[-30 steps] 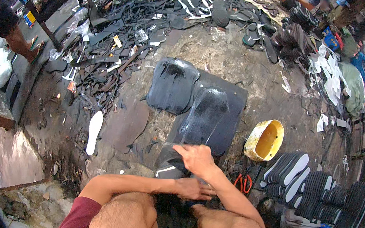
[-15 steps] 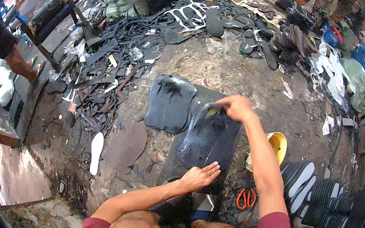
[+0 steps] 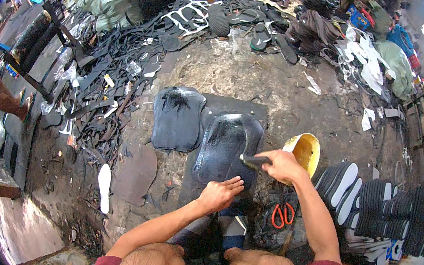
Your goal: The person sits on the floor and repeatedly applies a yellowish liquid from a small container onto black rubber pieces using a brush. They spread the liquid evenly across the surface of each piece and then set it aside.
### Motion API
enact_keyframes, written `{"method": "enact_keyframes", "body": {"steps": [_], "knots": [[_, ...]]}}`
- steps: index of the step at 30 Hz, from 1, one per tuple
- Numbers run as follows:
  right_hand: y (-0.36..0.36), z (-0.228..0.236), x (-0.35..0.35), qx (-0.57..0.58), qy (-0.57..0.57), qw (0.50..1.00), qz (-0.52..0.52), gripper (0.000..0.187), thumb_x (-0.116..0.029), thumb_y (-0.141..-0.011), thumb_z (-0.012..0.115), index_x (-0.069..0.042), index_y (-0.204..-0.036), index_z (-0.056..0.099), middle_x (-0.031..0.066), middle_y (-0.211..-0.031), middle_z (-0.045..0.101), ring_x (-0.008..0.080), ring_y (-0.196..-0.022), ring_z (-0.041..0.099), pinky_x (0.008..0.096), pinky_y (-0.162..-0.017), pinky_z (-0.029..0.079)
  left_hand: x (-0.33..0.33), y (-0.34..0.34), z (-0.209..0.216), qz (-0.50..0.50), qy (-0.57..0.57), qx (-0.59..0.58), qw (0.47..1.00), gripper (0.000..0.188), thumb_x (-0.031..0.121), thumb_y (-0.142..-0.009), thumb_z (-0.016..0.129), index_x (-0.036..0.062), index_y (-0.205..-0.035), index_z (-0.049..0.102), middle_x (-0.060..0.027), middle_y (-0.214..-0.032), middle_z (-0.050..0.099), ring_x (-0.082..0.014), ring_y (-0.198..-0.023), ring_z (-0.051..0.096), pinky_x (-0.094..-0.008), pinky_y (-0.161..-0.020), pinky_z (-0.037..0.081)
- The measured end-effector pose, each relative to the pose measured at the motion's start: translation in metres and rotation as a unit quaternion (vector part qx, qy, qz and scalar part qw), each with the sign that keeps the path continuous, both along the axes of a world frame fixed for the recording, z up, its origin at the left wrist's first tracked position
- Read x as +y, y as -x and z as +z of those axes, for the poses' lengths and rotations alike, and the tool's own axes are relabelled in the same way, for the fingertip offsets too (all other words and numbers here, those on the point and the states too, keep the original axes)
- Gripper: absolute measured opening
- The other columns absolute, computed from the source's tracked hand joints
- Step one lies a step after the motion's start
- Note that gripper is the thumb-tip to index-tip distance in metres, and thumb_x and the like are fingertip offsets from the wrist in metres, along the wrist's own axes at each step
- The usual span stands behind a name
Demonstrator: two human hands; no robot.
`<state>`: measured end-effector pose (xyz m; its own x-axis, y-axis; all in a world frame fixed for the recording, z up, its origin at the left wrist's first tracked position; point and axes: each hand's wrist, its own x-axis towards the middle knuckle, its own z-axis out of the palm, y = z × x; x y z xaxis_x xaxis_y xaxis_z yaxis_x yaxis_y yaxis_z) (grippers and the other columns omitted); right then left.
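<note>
My right hand (image 3: 282, 166) is closed round the handle of a brush (image 3: 252, 161), whose bristles touch the right part of a black sole sheet (image 3: 221, 144). The sheet's surface has wet, glossy streaks. With fingers stretched out, my left hand (image 3: 220, 193) lies flat on its near edge. Beneath the sheet is a dark flat board (image 3: 250, 108). A stack of similar black sheets (image 3: 176, 122) sits just to the left, its top one darkly stained at the far end. Beside my right hand stands a yellow bowl-like container (image 3: 306, 154).
Orange-handled scissors (image 3: 282, 215) lie right of my knees. Stacked black soles (image 3: 373, 207) line the right side. A white sole (image 3: 103, 188) and a brown sheet (image 3: 135, 175) lie left. Dark scraps (image 3: 119, 61) heap at far left, near a person's leg (image 3: 12, 102). Sandals (image 3: 260, 36) lie farther off.
My right hand has drawn the brush from the sheet's far end toward me, to its right side. The left hand stays flat on the near edge. The whole view has shifted slightly.
</note>
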<state>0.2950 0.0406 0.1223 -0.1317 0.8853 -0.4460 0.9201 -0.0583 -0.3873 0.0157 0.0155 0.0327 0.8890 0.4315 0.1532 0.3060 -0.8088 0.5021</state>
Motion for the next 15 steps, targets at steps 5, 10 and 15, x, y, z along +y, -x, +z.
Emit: {"method": "enact_keyframes", "body": {"steps": [5,10,15], "knots": [[0.028,0.019,0.027,0.015,-0.254,0.958,-0.133,0.036,-0.032,-0.091,0.069,-0.024,-0.126,0.069,0.0153,-0.104,0.076,0.0404,-0.095,0.072,0.0522,-0.083,0.057,0.000,0.003,-0.008,0.047,0.010,-0.065,0.997,0.043,0.008,-0.087,0.064,0.0067,-0.130,0.065,-0.0095,-0.142,0.063,-0.0231,-0.134,0.059,-0.0382,-0.088,0.062],[0.033,-0.025,0.023,-0.114,-0.199,0.962,-0.147,0.044,-0.031,-0.094,0.064,-0.016,-0.136,0.061,0.0219,-0.100,0.075,0.0413,-0.094,0.073,0.0547,-0.083,0.056,-0.005,0.010,-0.019,0.062,-0.020,-0.089,0.994,0.039,0.007,-0.087,0.065,0.0072,-0.125,0.068,-0.0088,-0.137,0.067,-0.0232,-0.131,0.062,-0.0369,-0.088,0.062],[0.015,-0.027,0.077,-0.076,-0.224,0.966,-0.102,0.037,-0.029,-0.090,0.071,-0.033,-0.126,0.069,0.0135,-0.101,0.077,0.0369,-0.095,0.073,0.0511,-0.080,0.058,-0.013,0.001,-0.017,0.054,-0.012,-0.099,0.994,0.045,0.001,-0.083,0.064,0.0079,-0.128,0.067,-0.0090,-0.139,0.066,-0.0242,-0.133,0.060,-0.0377,-0.091,0.061]]}}
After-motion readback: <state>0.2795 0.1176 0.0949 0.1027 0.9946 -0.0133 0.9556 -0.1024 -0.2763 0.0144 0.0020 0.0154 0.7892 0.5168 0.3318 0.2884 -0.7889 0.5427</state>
